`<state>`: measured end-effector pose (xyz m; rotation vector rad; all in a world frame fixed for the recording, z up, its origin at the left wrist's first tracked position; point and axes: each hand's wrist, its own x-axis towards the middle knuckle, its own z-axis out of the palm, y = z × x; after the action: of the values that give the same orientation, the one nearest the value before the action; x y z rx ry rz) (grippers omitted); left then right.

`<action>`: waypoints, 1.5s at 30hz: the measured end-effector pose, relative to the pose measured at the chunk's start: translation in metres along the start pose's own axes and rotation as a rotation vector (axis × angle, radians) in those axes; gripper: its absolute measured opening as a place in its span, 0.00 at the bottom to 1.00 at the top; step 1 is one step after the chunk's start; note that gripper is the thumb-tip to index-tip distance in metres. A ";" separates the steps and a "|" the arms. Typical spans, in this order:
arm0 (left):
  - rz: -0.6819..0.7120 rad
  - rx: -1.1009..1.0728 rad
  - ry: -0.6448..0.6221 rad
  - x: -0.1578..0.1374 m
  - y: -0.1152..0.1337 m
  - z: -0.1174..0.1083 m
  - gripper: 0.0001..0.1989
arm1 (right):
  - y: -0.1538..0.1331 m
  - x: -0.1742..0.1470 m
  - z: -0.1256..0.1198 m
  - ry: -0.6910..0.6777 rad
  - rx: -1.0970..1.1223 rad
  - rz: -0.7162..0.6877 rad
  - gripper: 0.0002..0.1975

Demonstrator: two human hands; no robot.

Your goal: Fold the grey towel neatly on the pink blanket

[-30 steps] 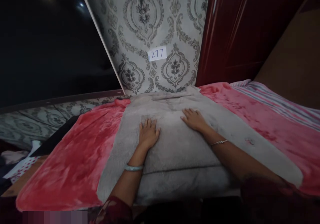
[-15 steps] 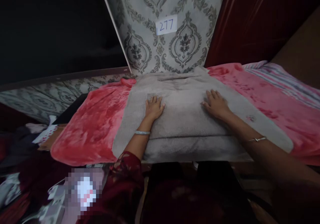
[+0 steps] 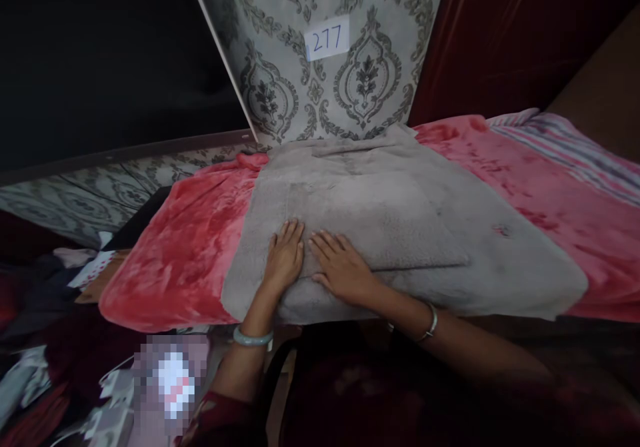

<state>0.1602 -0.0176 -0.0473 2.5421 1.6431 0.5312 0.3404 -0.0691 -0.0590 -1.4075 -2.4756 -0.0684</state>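
Note:
A grey plush cloth (image 3: 365, 214), like a towel or small blanket, lies spread with a folded layer across its middle. My left hand (image 3: 285, 254) rests flat on its left part, fingers stretched forward. Close beside it, my right hand (image 3: 343, 267) also lies flat, near the front edge of the folded layer, its fingers angled to the left. Neither hand grips anything. A small embroidered mark (image 3: 501, 231) shows on the cloth at the right.
Under the grey cloth, a red-pink plush blanket (image 3: 190, 247) covers the surface. A striped cloth (image 3: 575, 147) lies at the far right. Behind stand a dark screen (image 3: 115, 60) and a patterned wall with a paper (image 3: 327, 38) reading 277. A white power strip (image 3: 113, 407) is at lower left.
My right hand has moved left and toward me, now beside my left hand. My left hand has drawn back slightly, toward the front edge.

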 end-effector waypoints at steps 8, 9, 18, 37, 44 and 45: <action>0.051 -0.084 0.072 0.002 -0.012 0.010 0.26 | 0.097 -0.112 -0.012 0.156 -0.152 0.342 0.42; 0.054 -0.091 0.081 0.001 -0.013 0.011 0.26 | 0.106 -0.128 -0.014 0.175 -0.163 0.366 0.42; 0.053 -0.207 0.233 -0.001 -0.019 0.017 0.24 | 0.151 -0.174 -0.016 0.303 -0.031 0.459 0.35; -0.662 -1.331 0.192 0.009 -0.006 -0.018 0.46 | 0.151 -0.148 -0.020 0.523 0.093 0.505 0.31; -0.728 -1.575 0.186 -0.007 0.007 -0.027 0.48 | 0.115 -0.078 -0.037 0.397 0.181 0.178 0.25; -0.753 -1.620 0.205 -0.010 0.010 -0.028 0.46 | 0.115 -0.061 -0.039 0.363 0.198 0.134 0.24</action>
<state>0.1558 -0.0345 -0.0214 0.6906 1.1177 1.2611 0.4760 -0.0669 -0.0503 -1.3379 -2.0312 -0.0443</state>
